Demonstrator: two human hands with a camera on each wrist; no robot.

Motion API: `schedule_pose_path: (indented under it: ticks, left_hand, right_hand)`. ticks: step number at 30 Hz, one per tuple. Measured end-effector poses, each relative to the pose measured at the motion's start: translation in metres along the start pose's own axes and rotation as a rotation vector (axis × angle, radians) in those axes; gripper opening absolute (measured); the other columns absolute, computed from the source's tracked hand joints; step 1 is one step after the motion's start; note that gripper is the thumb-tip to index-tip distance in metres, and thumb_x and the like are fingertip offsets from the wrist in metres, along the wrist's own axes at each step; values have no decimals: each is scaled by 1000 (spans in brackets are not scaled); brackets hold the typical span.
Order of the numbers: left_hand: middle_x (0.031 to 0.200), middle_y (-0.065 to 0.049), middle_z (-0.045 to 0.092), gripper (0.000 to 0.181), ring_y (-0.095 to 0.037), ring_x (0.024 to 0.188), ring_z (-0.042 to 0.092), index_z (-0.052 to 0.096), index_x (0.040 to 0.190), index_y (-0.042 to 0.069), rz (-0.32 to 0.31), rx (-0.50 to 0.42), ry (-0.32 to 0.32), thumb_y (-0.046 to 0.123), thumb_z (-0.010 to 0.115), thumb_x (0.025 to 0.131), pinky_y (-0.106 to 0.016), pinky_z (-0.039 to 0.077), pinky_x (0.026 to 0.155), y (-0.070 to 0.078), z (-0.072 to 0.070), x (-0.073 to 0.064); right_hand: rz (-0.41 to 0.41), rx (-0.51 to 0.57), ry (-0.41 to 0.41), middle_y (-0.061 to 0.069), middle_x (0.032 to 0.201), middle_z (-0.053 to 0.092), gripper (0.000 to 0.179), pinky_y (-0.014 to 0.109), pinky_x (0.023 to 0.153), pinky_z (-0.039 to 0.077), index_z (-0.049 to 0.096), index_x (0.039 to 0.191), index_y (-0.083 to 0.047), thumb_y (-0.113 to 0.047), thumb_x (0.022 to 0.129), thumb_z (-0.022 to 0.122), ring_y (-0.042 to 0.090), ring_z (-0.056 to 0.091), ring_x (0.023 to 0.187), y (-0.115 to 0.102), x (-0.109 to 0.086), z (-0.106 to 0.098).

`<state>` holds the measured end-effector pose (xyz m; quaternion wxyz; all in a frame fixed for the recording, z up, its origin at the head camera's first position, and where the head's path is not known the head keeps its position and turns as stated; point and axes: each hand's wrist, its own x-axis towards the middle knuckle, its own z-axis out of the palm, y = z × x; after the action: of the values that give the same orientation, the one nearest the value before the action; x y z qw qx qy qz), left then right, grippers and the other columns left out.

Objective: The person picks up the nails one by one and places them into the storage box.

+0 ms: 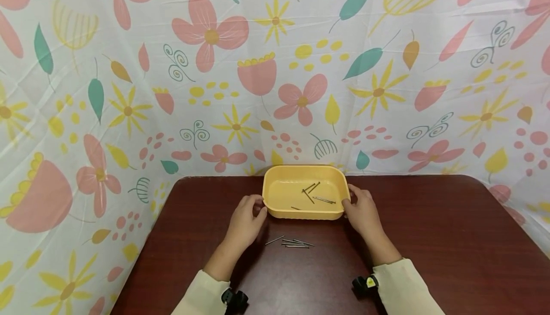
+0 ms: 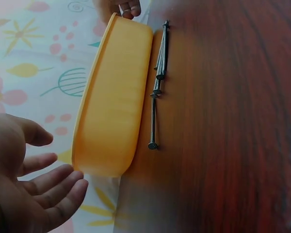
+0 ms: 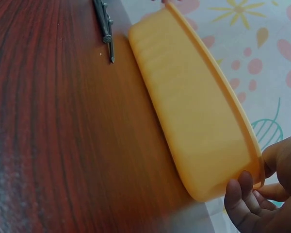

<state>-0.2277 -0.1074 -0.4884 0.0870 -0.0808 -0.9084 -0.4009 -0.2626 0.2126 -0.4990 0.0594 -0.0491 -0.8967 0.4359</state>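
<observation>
A yellow plastic tray (image 1: 307, 215) sits near the table's far edge with several nails (image 1: 324, 200) inside it. My left hand (image 1: 246, 222) is at the tray's left end; in the left wrist view its fingers (image 2: 63, 194) are spread and relaxed, with a fingertip at the tray's corner. At the right end, my right hand (image 1: 363, 212) holds the tray by its corner, thumb and fingers (image 3: 246, 184) on either side of the rim. In front of the tray, several more nails (image 1: 296, 244) lie in a loose bunch on the table.
The dark reddish-brown wooden table (image 1: 438, 238) reaches back to a white cloth (image 1: 266, 33) printed with flowers and leaves. That cloth hangs behind the table and along its left side. Black wrist devices (image 1: 235, 300) are worn at both sleeves.
</observation>
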Motion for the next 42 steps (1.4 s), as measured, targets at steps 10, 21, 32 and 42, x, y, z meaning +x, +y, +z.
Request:
schedule_pose_path:
  ticks: [10, 21, 32, 42]
  left_hand:
    - [106, 0, 60, 23, -17, 96, 63, 64, 119, 11, 7, 88, -85, 22, 62, 99, -36, 52, 83, 3, 0, -13]
    - [105, -2, 64, 26, -17, 94, 65, 67, 118, 8, 74, 225, -230, 22, 66, 96, -36, 54, 82, 4, 4, -23]
    - [100, 1, 63, 22, -17, 94, 62, 71, 110, 12, 165, 369, -267, 24, 71, 91, -34, 53, 78, 0, 9, -32]
    - [96, 1, 62, 24, -17, 92, 60, 73, 108, 11, 208, 431, -265, 18, 74, 86, -34, 53, 80, -6, 14, -34]
  right_hand:
    - [0, 1, -10, 26, 132, 45, 58, 25, 59, 55, 41, 151, 6, -15, 98, 49, 15, 61, 66, 0, 0, 0]
    - [1, 4, -11, 25, 133, 44, 58, 24, 59, 55, 41, 151, 5, -15, 97, 49, 15, 63, 67, 2, 0, 1]
    - [-10, 4, -6, 25, 130, 45, 57, 23, 58, 55, 41, 150, 6, -13, 97, 49, 14, 62, 65, 1, 0, 1]
    - [0, -11, -6, 25, 131, 45, 57, 24, 59, 55, 41, 150, 6, -14, 97, 49, 15, 61, 66, 2, 0, 1]
